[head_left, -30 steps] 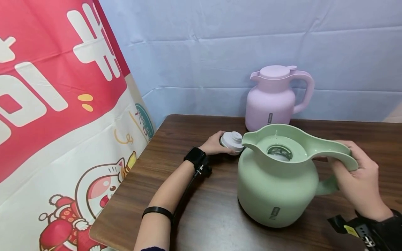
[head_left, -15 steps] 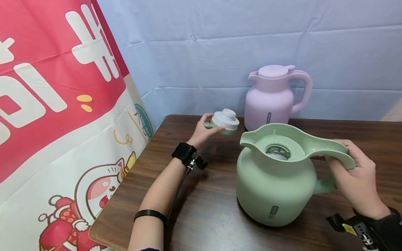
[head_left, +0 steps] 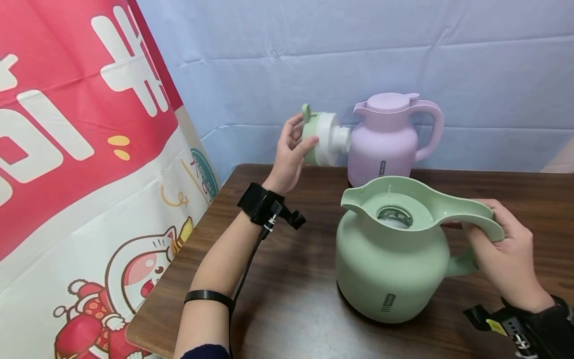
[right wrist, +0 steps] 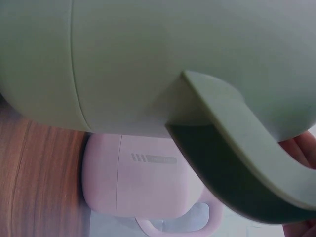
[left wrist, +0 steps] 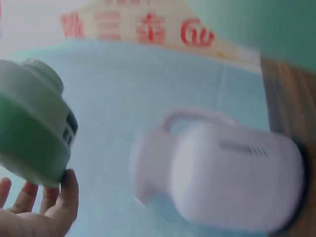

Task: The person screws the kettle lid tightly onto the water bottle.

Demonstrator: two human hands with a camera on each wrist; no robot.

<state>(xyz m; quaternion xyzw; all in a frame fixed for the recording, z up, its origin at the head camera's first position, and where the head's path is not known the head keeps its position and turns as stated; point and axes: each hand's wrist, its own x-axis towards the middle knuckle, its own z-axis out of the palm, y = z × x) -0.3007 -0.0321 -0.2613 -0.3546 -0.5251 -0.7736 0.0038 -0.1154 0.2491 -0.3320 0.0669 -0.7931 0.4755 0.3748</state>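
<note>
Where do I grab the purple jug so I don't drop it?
Probably by its handle, from the right: it stands upright, the loop sticks out that side with a gap inside, and the green jug stands in front.

Three viewpoints around the green jug (head_left: 392, 269): one from above, one off each side.
The head view looks forward and down over the green jug, far enough back to take in much of the worktop (head_left: 287, 279). The left wrist camera (head_left: 296, 219) sits left of the green jug, near the stopper (head_left: 320, 139), facing the lilac jug (head_left: 381, 144) behind; its view is sideways and blurred. The right wrist camera (head_left: 477, 317), close by the green jug's handle, is turned sideways the opposite way. All three share the lilac jug and some worktop.
</note>
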